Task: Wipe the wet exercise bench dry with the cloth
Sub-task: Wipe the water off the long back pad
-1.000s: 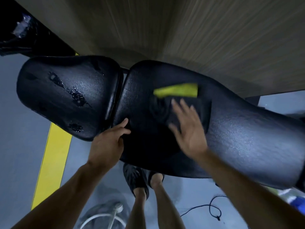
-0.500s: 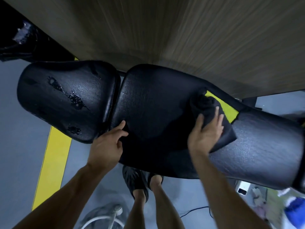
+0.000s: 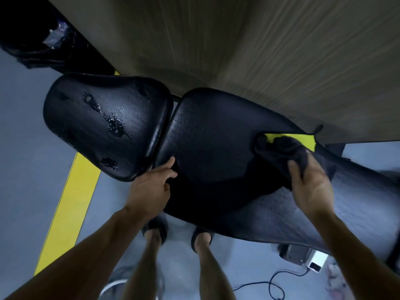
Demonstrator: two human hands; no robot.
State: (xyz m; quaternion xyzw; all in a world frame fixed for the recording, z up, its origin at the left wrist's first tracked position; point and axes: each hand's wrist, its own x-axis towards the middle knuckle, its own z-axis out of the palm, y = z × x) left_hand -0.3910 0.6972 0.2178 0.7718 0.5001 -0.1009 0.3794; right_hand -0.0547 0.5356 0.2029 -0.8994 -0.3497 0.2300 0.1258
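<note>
Exercise bench (image 3: 216,148), black, 2 pads: long back pad now matte where the cloth has swept rightward across it in the last second.
Seat pad (image 3: 104,118): puddles untouched, likely next.
Cloth (image 3: 281,152), dark with yellow face: bunched at the back pad's far edge.
Right hand (image 3: 309,182): fingers clamped on cloth.
Left hand (image 3: 149,187): unmoved, fingers loosely together, bracing the pad edge.

arms: bare to the frame edge, no sleeves | left hand (image 3: 151,187), right hand (image 3: 311,182): no gloves, rings or watch | legs: bare below the knee | feet: dark open-heel slippers (image 3: 157,229)
</note>
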